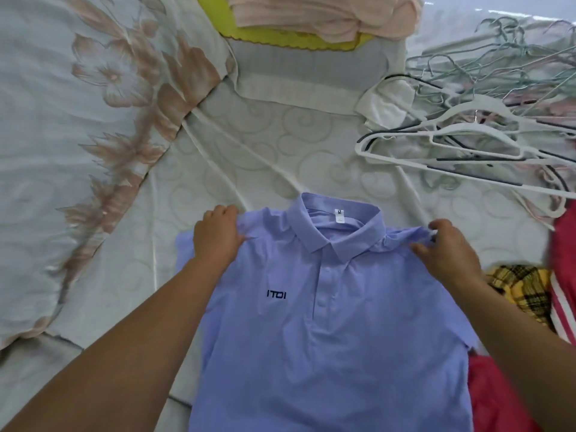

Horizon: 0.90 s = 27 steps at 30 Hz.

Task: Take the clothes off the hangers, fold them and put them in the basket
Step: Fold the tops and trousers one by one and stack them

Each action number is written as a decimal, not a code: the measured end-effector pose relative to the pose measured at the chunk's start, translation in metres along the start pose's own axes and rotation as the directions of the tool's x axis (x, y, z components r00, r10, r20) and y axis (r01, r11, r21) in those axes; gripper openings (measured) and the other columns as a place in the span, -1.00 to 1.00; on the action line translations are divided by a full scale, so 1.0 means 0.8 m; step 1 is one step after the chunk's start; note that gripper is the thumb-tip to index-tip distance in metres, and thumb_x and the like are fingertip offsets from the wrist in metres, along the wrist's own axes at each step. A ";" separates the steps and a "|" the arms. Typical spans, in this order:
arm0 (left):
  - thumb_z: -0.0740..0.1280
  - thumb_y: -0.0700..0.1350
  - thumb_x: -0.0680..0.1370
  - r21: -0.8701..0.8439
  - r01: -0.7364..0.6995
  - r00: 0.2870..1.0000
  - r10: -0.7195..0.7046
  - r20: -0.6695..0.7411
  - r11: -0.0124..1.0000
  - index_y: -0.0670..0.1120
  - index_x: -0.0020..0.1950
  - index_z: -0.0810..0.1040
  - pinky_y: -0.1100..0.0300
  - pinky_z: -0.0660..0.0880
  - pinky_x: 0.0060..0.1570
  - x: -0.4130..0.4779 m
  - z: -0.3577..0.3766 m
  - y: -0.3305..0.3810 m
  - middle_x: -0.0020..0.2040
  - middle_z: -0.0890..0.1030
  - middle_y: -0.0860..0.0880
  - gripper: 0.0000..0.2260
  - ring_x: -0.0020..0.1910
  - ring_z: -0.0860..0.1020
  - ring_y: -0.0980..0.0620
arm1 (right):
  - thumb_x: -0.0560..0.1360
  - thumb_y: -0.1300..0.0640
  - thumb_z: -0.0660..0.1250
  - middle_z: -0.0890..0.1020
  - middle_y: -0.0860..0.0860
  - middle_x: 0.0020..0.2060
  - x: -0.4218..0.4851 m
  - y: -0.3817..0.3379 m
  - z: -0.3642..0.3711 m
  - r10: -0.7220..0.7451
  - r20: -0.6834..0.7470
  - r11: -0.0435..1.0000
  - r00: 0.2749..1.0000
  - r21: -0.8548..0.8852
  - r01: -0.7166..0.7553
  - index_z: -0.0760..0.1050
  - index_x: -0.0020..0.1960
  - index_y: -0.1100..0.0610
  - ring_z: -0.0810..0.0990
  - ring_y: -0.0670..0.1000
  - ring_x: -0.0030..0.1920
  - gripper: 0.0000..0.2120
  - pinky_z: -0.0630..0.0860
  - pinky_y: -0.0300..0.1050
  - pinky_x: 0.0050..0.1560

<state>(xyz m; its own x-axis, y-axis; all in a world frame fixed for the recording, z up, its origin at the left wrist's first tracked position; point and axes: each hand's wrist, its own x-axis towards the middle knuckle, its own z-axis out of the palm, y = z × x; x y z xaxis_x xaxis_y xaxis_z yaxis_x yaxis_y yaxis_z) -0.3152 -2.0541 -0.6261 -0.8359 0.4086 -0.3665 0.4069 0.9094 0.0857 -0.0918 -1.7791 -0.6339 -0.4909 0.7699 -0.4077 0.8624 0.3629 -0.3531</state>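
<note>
One lilac polo shirt (327, 353) lies at 6 o'clock. Two hands are on it, the left hand (216, 232) at 10 o'clock and the right hand (445, 247) at 2 o'clock. One yellow basket (280, 40) stands at 12 o'clock and holds pink clothes (311, 10), too stacked to count. One grey-and-white garment (305, 70) lies just below the basket. At 2 o'clock are at least two white plastic hangers (448, 132) and a tangle of wire hangers (498, 57), past counting. One yellow plaid garment (523, 288) lies at 4 o'clock. Red cloth (561, 244) shows at 3 and 5 o'clock; whether it is one piece or two cannot be told. One floral quilt (93, 88) lies at 9 o'clock.
</note>
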 end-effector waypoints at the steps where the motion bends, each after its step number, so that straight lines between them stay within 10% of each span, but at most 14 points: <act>1: 0.35 -0.08 0.51 -0.014 0.043 0.999 -0.043 0.029 0.999 -0.18 0.21 0.45 0.01 0.35 0.04 0.010 0.001 -0.008 0.17 0.51 -0.20 -0.68 0.16 0.45 -0.20 | 0.46 0.09 0.38 0.55 0.25 0.12 0.006 0.009 -0.005 0.060 0.028 0.998 0.998 -0.004 -0.060 0.46 0.19 0.16 0.52 0.27 0.10 -0.67 0.44 0.08 0.04; 5: 0.44 -0.10 0.43 -0.203 0.216 0.961 -0.171 0.217 0.955 -0.11 -0.06 0.51 0.06 0.42 0.01 0.031 -0.002 -0.048 0.02 0.60 -0.19 -0.82 0.03 0.54 -0.17 | 0.41 0.09 0.46 0.59 0.24 -0.02 0.013 0.045 -0.034 0.132 0.066 0.991 0.989 -0.015 -0.132 0.51 0.11 0.20 0.55 0.25 -0.01 -0.66 0.45 0.05 -0.05; 10: 0.48 0.02 0.41 -0.436 0.045 0.992 0.012 0.128 0.899 -0.07 -0.14 0.50 0.00 0.45 -0.03 0.039 0.001 -0.036 -0.14 0.56 -0.07 -0.76 -0.10 0.52 -0.10 | 0.43 0.09 0.43 0.50 0.26 0.15 0.028 0.026 -0.013 -0.090 0.075 0.991 0.993 -0.095 0.097 0.47 0.24 0.27 0.47 0.26 0.18 -0.55 0.39 0.12 0.18; 18: 0.45 -0.18 0.43 -0.615 0.184 0.937 0.053 0.346 0.767 -0.12 -0.28 0.49 0.22 0.34 -0.30 0.051 -0.031 -0.011 -0.32 0.49 -0.04 -0.83 -0.28 0.44 0.03 | 0.45 0.16 0.41 0.58 0.14 -0.27 0.036 -0.016 -0.027 0.029 0.334 0.989 0.942 -0.144 0.020 0.54 -0.25 0.16 0.46 0.10 -0.24 -0.87 0.32 -0.18 -0.36; 27: 0.36 -0.18 0.52 -0.769 0.127 0.981 0.034 0.190 0.627 -0.09 -0.27 0.54 0.30 0.33 -0.36 0.002 -0.133 -0.039 -0.36 0.49 -0.03 -0.84 -0.34 0.41 0.07 | 0.52 0.28 0.29 0.37 0.08 -0.38 0.014 -0.061 -0.117 -0.175 0.257 0.879 0.950 0.476 0.033 0.44 -0.29 0.19 0.28 0.02 -0.32 -0.80 0.21 -0.12 -0.31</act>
<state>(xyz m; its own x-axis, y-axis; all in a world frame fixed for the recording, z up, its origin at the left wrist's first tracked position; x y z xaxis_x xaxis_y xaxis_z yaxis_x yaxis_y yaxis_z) -0.3685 -2.0734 -0.5308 -0.7365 0.4174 -0.5323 -0.1338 0.6815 0.7195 -0.1280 -1.7392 -0.5426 -0.6490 0.5333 -0.5426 0.6831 0.0946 -0.7242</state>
